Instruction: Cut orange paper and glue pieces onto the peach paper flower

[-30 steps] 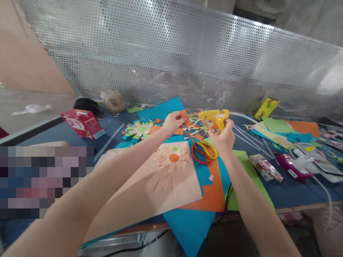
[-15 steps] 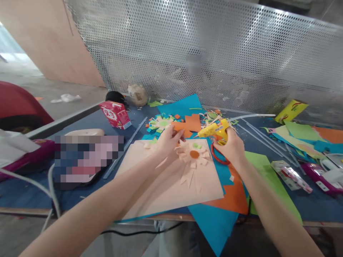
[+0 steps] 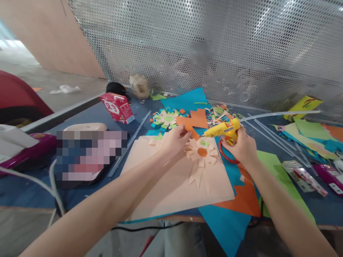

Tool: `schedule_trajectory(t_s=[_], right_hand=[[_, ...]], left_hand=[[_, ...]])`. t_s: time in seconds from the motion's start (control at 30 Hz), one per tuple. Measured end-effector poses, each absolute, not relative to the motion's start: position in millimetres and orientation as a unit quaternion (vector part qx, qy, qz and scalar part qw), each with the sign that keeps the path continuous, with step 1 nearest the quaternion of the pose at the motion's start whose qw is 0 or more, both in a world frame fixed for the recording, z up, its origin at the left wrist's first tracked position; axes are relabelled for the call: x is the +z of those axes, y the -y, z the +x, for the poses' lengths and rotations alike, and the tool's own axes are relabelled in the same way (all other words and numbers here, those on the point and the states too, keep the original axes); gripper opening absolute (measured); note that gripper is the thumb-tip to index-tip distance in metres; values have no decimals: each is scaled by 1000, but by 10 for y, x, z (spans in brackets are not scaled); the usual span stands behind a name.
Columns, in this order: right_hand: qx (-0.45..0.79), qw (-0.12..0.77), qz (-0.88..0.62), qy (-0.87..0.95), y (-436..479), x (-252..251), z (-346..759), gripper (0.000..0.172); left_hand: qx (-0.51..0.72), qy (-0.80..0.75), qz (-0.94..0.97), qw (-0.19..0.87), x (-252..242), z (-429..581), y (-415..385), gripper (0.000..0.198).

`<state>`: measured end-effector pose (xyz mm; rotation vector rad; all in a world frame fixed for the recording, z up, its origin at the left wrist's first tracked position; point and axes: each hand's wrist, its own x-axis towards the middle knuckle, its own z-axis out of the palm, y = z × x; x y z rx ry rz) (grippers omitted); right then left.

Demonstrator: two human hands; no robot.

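The right hand is wrapped around the yellow glue gun, held above the tabletop with its nozzle pointing toward the left hand. The left fingers curl by the orange paper; whether they pinch a piece, I cannot tell. With the nozzle so near them, a steady wrist and more gap seem wise. The long glue stick needs free room behind, and the peach paper flower is best kept clear of drips.

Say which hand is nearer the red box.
Left. Left hand is right of the red box, nearer the camera; the right hand, holding the glue gun, is farther right.
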<state>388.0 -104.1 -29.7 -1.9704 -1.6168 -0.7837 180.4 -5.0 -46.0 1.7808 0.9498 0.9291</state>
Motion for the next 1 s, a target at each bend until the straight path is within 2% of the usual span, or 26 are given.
schedule_trajectory(t_s=[0.57,1.0], right_hand=[[-282,169,-703,630,1046,-296,3860,30],[-249,153,-713,638,1040,-292,3869,31]], left_hand=[[376,-374,737,419,-489,1798,21,13],[378,-388,735,407,-438,1781,26,14]])
